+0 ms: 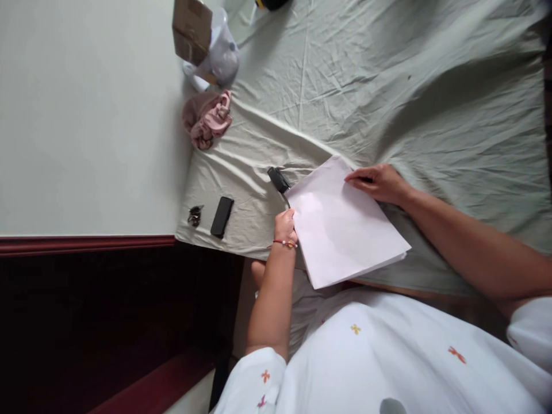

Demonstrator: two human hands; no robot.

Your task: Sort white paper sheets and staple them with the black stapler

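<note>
A stack of white paper (340,224) lies on the grey-green bedsheet (388,86), and its near corner hangs over the bed's edge toward my lap. My left hand (285,225), a red bead bracelet on its wrist, grips the stack's left edge. My right hand (379,181) holds the stack's far corner with the fingers curled on it. Something small and dark shows under those fingers, too small to identify. A black stapler (279,179) sits at the stack's upper left corner, just above my left hand.
A black phone (222,216) and a small dark item (195,215) lie near the bed's corner. Farther along that edge are a pink cloth (207,119), a white plastic bag (224,54) and a cardboard box (192,29). A white wall (86,115) borders the bed.
</note>
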